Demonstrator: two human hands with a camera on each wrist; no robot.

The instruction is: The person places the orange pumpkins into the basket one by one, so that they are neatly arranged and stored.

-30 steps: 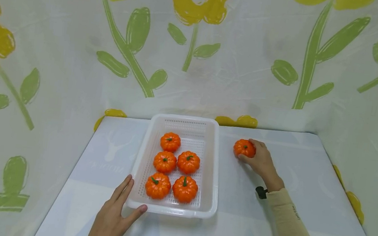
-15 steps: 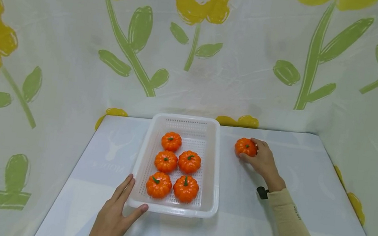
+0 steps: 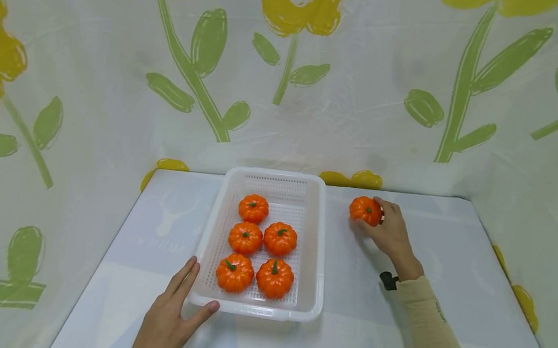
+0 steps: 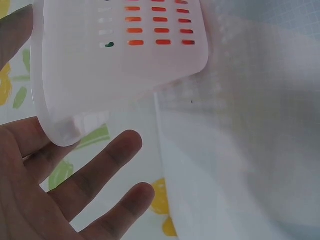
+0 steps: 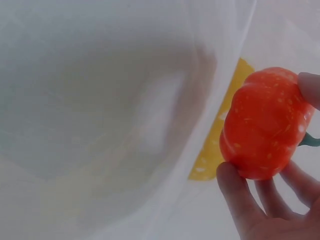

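Note:
My right hand (image 3: pixel 392 232) grips a small orange pumpkin (image 3: pixel 364 209) with a green stem, right of the basket. In the right wrist view, thumb and fingers hold this pumpkin (image 5: pixel 265 125) by its sides, with a gap visible beneath it. My left hand (image 3: pixel 162 322) rests at the near left corner of a white plastic basket (image 3: pixel 257 311), its fingers straight and spread. The left wrist view shows thumb and a finger touching the basket's rim (image 4: pixel 39 75), while two other fingers extend free. Several like pumpkins (image 3: pixel 273 278) sit inside the basket in two columns.
The basket stands on a table (image 3: pixel 343 333) with a pale printed cover. Behind and beside the table hang pale curtains (image 3: pixel 359 120) with yellow flowers and green leaves. A dark band (image 3: pixel 388 281) is on the right wrist.
My right hand has gripped the pumpkin and raised it slightly, a little farther back and tilted. The left hand and basket stay in place.

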